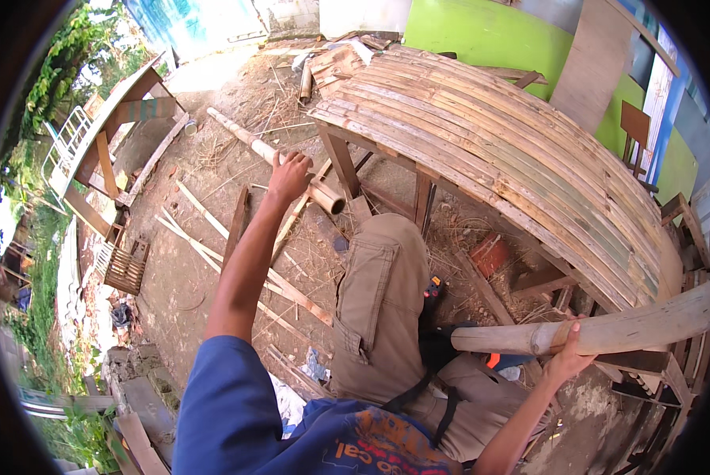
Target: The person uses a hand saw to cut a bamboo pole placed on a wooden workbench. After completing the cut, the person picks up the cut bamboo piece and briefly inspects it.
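My left hand (pixel 290 176), arm stretched forward, is closed round a thin bamboo pole (pixel 242 134). That pole slants away to the far left, and its hollow cut end faces back toward my knee. My right hand (pixel 569 361) grips a thicker, pale bamboo pole (pixel 648 323) from below, thumb up along its side. This thick pole lies across the right side of my lap and runs out to the right edge of the view. My right fingers are partly hidden behind it.
A long bamboo-slat bench (pixel 482 150) on a wooden frame curves along the front and right. Split bamboo strips (pixel 205 245) and sticks litter the dirt floor. A wooden structure (pixel 125 119) stands at left, with a slatted crate (pixel 125 269) below it. Green panels (pixel 482 32) stand behind.
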`<state>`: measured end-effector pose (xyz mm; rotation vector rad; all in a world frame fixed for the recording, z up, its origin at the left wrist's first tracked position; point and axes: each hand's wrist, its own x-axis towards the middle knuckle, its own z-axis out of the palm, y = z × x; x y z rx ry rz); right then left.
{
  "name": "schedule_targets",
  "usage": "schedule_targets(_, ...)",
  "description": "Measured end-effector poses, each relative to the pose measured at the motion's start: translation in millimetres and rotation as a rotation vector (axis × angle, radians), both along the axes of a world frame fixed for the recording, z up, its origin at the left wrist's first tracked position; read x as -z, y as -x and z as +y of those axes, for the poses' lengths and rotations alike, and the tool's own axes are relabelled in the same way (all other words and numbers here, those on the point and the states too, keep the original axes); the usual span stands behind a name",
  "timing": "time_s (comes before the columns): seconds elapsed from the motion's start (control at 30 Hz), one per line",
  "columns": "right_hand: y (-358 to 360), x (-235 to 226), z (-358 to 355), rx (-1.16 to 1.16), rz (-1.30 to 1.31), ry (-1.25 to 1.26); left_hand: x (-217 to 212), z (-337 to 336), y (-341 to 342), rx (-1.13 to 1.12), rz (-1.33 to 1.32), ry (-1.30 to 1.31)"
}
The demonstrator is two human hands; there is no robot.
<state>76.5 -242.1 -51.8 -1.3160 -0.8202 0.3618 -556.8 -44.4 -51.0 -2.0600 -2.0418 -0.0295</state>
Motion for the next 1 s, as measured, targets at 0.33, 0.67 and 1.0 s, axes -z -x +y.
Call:
schedule_targets(0.33, 15.3, -4.9, 49.0, -0.375, 0.066, -0.015, -109.5, -1.5, -244.2, 0.689, -0.725, 0.031)
schedule_targets(0.67, -17.3, -41.0, 59.0, -0.110, -0.232, 0.084, -63.1, -22.7, -390.1, 1.014, -0.973, 0.294)
schedule_targets(1.0, -51.9, 50.0, 28.0, 0.075, -0.335, 0.169, -43.0, -31.9, -428.6, 0.947, -0.547, 0.539)
